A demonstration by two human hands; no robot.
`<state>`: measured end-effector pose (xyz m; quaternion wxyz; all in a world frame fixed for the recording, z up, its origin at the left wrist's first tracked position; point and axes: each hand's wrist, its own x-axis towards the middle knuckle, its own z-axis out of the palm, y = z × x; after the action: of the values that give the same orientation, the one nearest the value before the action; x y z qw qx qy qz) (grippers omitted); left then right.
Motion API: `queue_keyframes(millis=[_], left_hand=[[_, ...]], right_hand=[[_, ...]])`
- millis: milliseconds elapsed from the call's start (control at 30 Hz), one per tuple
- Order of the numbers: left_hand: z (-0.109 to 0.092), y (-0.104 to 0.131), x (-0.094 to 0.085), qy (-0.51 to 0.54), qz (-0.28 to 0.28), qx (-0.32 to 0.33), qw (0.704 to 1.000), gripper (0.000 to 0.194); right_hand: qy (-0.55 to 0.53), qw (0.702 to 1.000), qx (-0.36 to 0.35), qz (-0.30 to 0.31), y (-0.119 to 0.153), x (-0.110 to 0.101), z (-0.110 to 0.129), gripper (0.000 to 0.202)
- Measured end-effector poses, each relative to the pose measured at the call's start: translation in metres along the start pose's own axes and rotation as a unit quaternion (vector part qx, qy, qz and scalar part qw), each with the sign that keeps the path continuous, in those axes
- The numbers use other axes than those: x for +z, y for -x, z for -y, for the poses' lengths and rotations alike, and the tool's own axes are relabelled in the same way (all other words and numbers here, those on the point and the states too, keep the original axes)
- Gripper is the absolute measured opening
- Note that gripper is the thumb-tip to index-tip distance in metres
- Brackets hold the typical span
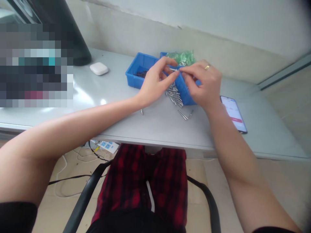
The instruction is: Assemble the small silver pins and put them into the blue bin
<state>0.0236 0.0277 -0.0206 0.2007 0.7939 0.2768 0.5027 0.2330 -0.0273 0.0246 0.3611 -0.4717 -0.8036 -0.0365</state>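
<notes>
Metal pin (173, 69): in the head view, the only one I am working from, it is hanging in the air between my two hands, above the desk (155, 126) and just over the edges of the blue bins. My left hand (156, 81) is holding it, thumb and fingers closing to a narrow pinch. My right hand (202, 82) is meeting it at its right end with thumb and forefinger close together; whether those tips are gripping the pin itself or some small piece on it, I am not managing to tell.

Below, a pile of pins (174, 94) is lying beside the wall of the right blue bin (187, 95), and dark small parts (140, 74) are sitting inside the left blue bin (134, 82). A green plastic bag (184, 57) is resting behind. A few loose pins (185, 115) are lying nearer the desk's front edge, and the phone (233, 115) is lying beside my right forearm.

For doing this well, I am judging that the left pinch should be firm but light, the pin staying level and its end showing. I am favouring fingertip pressure along the pin's line, since a sideways push could be tilting something this slim, and a slip could be dropping it among the pile.
</notes>
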Motion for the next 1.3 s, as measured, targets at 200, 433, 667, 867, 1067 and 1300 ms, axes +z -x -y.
queue_keyframes(millis=[200, 433, 667, 867, 1067, 1300], left_hand=[[-0.010, -0.001, -0.004, -0.001, -0.004, 0.005, 1.000, 0.016], [-0.017, 0.002, -0.003, 0.012, 0.018, -0.007, 1.000, 0.013], [-0.016, -0.002, 0.000, 0.072, -0.005, -0.051, 0.996, 0.021], [-0.015, -0.004, -0.002, 0.129, 0.009, -0.065, 0.990, 0.025], [-0.013, -0.004, -0.002, 0.110, 0.028, -0.070, 0.991, 0.032], [-0.016, -0.007, -0.005, 0.128, 0.027, -0.058, 0.990, 0.026]], right_hand=[[-0.022, 0.997, -0.068, -0.037, 0.003, 0.005, -0.015, 0.054], [-0.068, 0.992, -0.074, -0.080, 0.008, 0.019, -0.018, 0.040], [-0.013, 0.990, -0.129, -0.048, 0.003, 0.017, -0.017, 0.033], [-0.033, 0.994, -0.101, -0.017, 0.002, 0.017, -0.020, 0.027], [-0.017, 0.993, -0.115, -0.035, 0.000, 0.014, -0.023, 0.035], [-0.009, 0.993, -0.103, -0.051, 0.003, 0.007, -0.013, 0.031]])
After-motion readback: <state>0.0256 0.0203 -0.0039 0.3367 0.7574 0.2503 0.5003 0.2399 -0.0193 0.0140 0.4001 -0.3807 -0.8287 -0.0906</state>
